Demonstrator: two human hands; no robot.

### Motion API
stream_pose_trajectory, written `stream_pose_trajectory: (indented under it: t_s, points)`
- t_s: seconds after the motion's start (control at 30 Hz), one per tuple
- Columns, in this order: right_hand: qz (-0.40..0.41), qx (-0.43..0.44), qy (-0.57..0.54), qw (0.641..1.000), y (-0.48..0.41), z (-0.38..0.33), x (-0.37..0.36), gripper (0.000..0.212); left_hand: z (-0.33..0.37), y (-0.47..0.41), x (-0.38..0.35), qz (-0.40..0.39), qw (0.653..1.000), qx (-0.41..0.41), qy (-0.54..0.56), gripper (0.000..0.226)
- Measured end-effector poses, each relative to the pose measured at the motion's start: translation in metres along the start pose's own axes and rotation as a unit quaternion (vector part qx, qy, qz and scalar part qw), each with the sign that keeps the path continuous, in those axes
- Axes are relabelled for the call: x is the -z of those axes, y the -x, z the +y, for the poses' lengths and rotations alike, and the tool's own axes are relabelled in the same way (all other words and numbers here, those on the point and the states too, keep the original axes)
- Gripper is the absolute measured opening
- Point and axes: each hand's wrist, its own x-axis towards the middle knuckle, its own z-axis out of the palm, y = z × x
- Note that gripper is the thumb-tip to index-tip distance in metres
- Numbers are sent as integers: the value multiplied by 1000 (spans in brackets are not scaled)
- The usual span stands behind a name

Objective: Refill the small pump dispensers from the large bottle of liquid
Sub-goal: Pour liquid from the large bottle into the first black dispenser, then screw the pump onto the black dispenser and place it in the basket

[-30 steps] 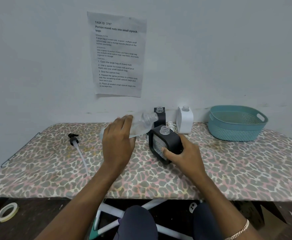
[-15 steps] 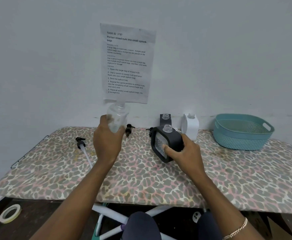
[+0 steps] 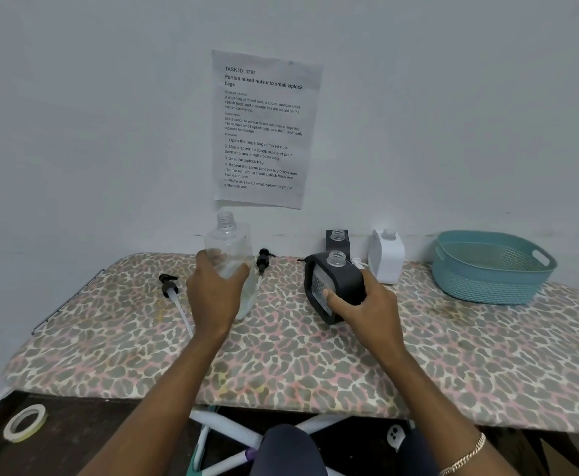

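Three dispensers [image 3: 343,280], one clear bottle [image 3: 228,242], two pump heads [image 3: 169,286], one basket [image 3: 487,286].

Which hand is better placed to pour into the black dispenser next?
Left, probably. The left hand grips the clear bottle, upright with its neck uncapped, to the left of the black dispenser. The right hand grips that dispenser, tilted, its open neck up, so it is busy steadying it.

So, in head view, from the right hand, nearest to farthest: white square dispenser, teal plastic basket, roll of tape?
1. White square dispenser, just behind the right hand.
2. Teal plastic basket, far right.
3. Roll of tape, on the floor, left.
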Motion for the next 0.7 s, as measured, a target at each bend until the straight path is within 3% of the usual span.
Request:
stream_pose_trajectory:
  t_s: [0.7]
  points:
    - [2, -12, 5, 1000, 10, 10, -1, 39, -12, 20, -1, 7, 998, 0, -65, 59]
